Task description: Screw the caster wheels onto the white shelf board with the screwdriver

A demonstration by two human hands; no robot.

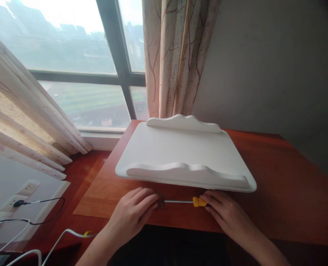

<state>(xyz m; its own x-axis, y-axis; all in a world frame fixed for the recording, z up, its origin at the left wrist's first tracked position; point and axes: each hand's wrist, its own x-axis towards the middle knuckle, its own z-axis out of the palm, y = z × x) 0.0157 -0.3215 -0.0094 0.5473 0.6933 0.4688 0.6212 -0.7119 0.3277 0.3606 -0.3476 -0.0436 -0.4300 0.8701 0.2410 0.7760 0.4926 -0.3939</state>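
In my right hand point(223, 208) is a screwdriver point(179, 201), gripped by its yellow and black handle, its shaft pointing left. My left hand point(137, 207) pinches a small dark metal piece point(161, 201) between thumb and fingers. The screwdriver's tip meets this piece or lies right at it; contact is too small to tell. Just beyond both hands, a white board point(180, 147) with rounded corners lies on the table. Two wavy-edged white strips stand up along it, a near strip point(186, 173) and a far strip point(183, 123).
The reddish-brown wooden table point(286, 184) extends to the right, its front edge just below my hands. A window point(80, 55) and patterned curtains point(177, 55) are behind. At lower left, a black plug point(19, 203) sits in a wall socket, and white cables point(61, 236) loop nearby.
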